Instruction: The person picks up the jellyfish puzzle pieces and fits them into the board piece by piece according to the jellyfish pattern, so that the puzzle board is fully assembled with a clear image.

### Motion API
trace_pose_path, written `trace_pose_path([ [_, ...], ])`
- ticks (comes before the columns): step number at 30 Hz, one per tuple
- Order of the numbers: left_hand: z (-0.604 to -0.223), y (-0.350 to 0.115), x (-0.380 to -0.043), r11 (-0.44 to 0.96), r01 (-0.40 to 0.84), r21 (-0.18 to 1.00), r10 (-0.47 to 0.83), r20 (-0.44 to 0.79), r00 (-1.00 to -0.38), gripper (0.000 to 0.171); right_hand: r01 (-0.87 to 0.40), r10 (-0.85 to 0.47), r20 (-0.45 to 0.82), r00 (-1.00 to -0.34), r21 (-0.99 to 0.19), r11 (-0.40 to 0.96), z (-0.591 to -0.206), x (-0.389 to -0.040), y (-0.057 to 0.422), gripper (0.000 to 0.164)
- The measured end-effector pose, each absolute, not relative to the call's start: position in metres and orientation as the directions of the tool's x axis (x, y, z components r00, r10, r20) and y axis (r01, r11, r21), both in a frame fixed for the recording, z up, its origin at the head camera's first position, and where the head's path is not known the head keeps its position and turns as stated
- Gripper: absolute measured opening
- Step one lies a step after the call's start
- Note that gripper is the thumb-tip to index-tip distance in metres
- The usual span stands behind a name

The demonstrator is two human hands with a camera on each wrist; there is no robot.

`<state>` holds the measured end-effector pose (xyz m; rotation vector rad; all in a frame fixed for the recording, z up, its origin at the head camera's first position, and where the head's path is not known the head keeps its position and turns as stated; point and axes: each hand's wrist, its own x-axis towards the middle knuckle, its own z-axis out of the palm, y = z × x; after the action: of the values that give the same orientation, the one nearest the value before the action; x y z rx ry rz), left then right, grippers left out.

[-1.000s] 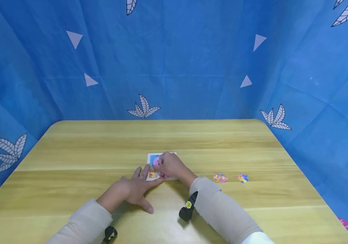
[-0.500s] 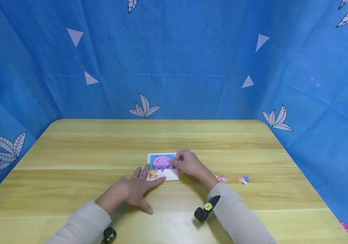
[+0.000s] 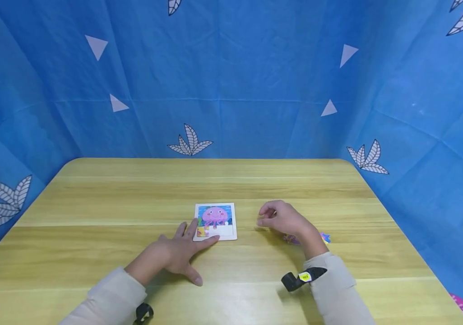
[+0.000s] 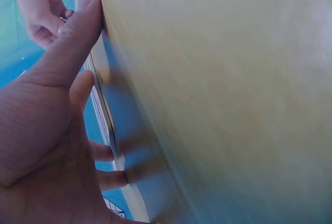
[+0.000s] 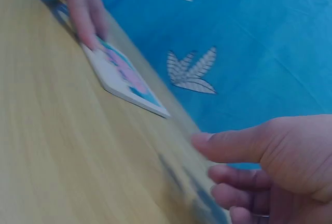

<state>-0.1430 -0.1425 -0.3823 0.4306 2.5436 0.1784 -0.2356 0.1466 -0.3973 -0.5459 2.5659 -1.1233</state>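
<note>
A small white-framed jigsaw puzzle (image 3: 234, 232) lies on the table, its picture a pink sea creature with tentacles on blue. The top of the picture and a yellow lower-left corner are filled; the lower right shows bare white. My left hand (image 3: 176, 253) is spread flat, fingertips resting on the frame's near-left edge. To the right of the puzzle, over the table, is my right hand (image 3: 286, 220), fingers loosely curled with nothing between thumb and fingers (image 5: 241, 177). Loose jigsaw pieces (image 3: 291, 239) lie partly hidden behind the right wrist, with more colourful jigsaw pieces (image 3: 326, 237) just beyond it.
The wood-grain table (image 3: 134, 189) reaches back to a blue cloth (image 3: 256, 90) printed with leaves and triangles. Each wrist carries a small black camera, one of them the right wrist camera (image 3: 292, 282) on its strap.
My right hand has lifted off the puzzle and moved right, toward the loose pieces, uncovering the picture. The left hand has stayed at the frame.
</note>
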Motion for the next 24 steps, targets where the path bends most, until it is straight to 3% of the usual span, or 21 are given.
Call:
trace_pose_path([
  [14,-0.382,-0.143,-0.143,0.941,0.264,0.213,0.336,-0.498,-0.799,0.1,-0.169,-0.453,-0.216,-0.865,-0.724,0.668,-0.398,-0.223,0.202,0.029],
  [24,-0.382,-0.142,-0.142,0.939,0.266,0.219,0.342,-0.498,-0.797,0.1,-0.183,-0.461,-0.204,-0.863,-0.725,0.664,-0.4,-0.215,0.214,0.021],
])
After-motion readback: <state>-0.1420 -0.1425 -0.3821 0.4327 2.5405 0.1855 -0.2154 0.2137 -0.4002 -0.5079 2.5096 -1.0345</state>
